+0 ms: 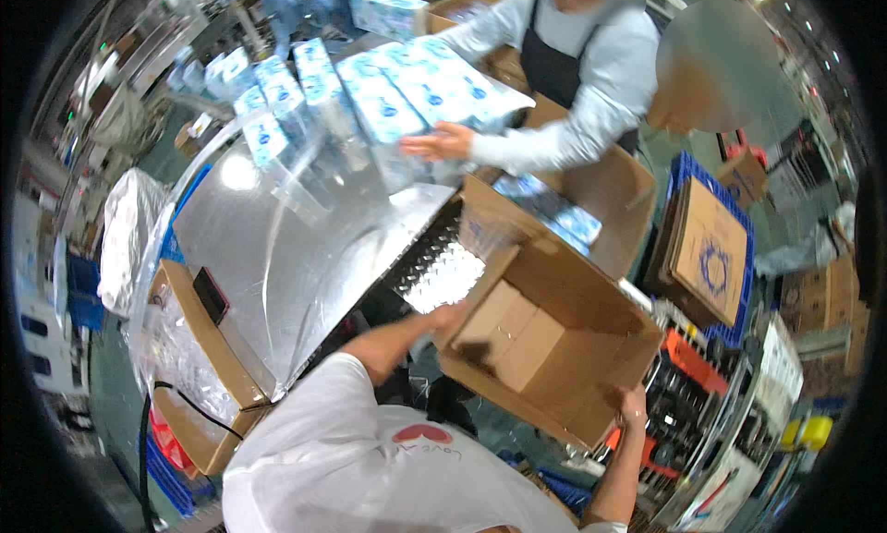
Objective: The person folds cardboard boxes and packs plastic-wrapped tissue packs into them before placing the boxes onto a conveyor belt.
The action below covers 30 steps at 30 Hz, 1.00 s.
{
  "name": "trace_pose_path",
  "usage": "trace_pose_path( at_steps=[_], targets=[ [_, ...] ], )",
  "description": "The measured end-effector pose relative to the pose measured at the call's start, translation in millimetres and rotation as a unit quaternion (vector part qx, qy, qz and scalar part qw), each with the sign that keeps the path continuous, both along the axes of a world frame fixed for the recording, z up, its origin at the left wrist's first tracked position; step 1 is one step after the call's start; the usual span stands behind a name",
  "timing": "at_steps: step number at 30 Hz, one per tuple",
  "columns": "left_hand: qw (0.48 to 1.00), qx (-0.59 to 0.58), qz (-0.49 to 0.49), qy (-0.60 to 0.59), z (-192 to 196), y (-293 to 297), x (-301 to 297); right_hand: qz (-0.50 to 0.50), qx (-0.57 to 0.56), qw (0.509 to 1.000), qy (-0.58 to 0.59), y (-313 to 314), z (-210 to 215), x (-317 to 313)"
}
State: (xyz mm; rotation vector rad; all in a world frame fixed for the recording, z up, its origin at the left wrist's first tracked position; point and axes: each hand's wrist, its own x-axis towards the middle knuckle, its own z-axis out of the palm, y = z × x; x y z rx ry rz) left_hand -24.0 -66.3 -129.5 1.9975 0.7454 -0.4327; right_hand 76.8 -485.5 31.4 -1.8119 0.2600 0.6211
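Note:
An open, bare cardboard box is held tilted in front of me, its inside showing. On its left side my left hand grips the wall, fingers partly hidden behind it. My right hand is closed on the opposite edge, at the lower right. Beyond the box, a co-worker's hand touches rows of blue-and-white tissue packs in clear wrap on the metal table. A second carton with similar packs inside stands just past my box.
At the table's left end, a carton holds crumpled clear plastic film, with a dark phone at its edge. Flattened cardboard is stacked on a blue pallet to the right. Orange-and-black machinery stands near my right arm.

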Motion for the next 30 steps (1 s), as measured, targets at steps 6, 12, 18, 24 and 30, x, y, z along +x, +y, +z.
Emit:
trace_pose_path(
  at_steps=[6,12,18,24,30],
  targets=[
    [0.97,0.057,-0.236,-0.032,116.6,99.8,4.5,0.085,-0.076,0.989,-0.097,55.1,-39.7,5.5],
    [0.914,0.102,0.102,-0.38,268.4,261.1,-40.5,0.163,-0.162,0.962,-0.146,154.9,-30.0,5.4],
    [0.785,0.044,0.28,-0.551,325.1,295.3,-127.7,0.097,-0.339,0.913,-0.204,138.2,-35.9,-3.0],
    [0.701,0.326,-0.096,-0.627,481.9,298.4,-220.6,0.147,-0.218,0.947,-0.186,159.9,-19.9,5.6],
    [0.783,0.085,-0.271,-0.553,508.8,267.9,-224.5,0.081,-0.314,0.936,-0.134,180.7,3.3,-19.2]
  ],
)
